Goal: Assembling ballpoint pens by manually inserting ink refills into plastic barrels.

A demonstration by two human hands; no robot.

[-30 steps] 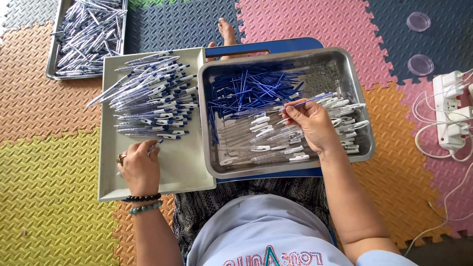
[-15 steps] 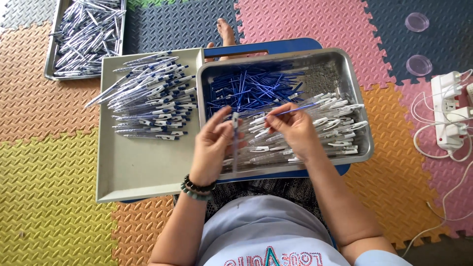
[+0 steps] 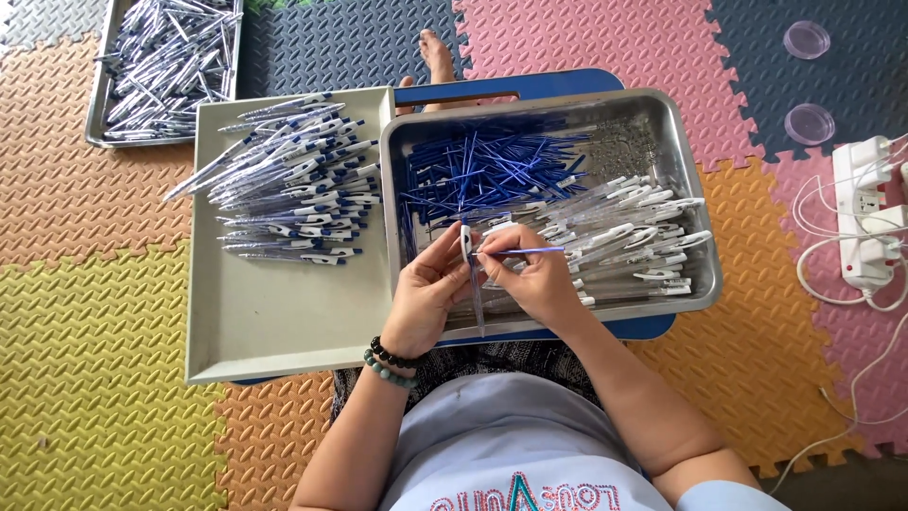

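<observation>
The person sits on the foam floor mat [image 3: 113,416] with two trays drawn up close over the lap, so that parts and output both lie within short reach. The left hand [image 3: 427,301] is closed around a clear pen barrel [image 3: 470,274], gripping it near its white clip end with the barrel pointing down toward the body; the grip appears to steady the open end toward the other hand. The right hand [image 3: 537,280] pinches a thin blue refill [image 3: 530,251] between thumb and fingertips, held nearly level with its inner end meeting the top of the barrel, an alignment that suits feeding one into the other. Both hands work directly above the near edge of the steel tray [image 3: 705,237], which holds loose blue refills [image 3: 482,170] at the upper left, a small heap of metal springs [image 3: 619,147] at the upper right, and empty clear barrels [image 3: 634,237] along the right, sorted by kind. Just beside it on the person's left stands a beige tray [image 3: 265,331] carrying a stack of assembled pens [image 3: 293,185] at its far end, its near half bare. A further tray of pens [image 3: 165,66] lies well apart at the top left. A white power strip [image 3: 865,227] sits at the right.
</observation>
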